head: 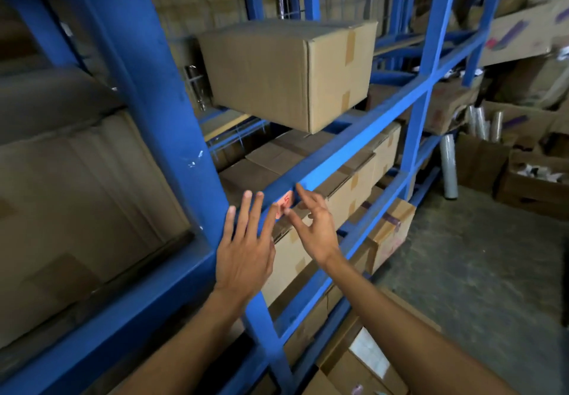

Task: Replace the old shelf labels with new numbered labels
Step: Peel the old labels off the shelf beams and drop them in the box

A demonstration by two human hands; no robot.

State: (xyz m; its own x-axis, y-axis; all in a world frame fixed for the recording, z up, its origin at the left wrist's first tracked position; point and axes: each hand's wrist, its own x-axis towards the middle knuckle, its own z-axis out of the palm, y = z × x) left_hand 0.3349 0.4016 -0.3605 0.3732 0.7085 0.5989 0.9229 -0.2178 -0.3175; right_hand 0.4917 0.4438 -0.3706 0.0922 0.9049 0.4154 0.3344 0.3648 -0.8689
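Head view: left hand (246, 251) spread flat, fingertip touching pink label (284, 205) on blue shelf beam (345, 151); right hand (311, 225) loosely open, fingertips at label's edge, gripping nothing.

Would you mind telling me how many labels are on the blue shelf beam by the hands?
1. A pale label with red writing sits on the beam's front face, between the left hand and right hand. The hands may hide others.
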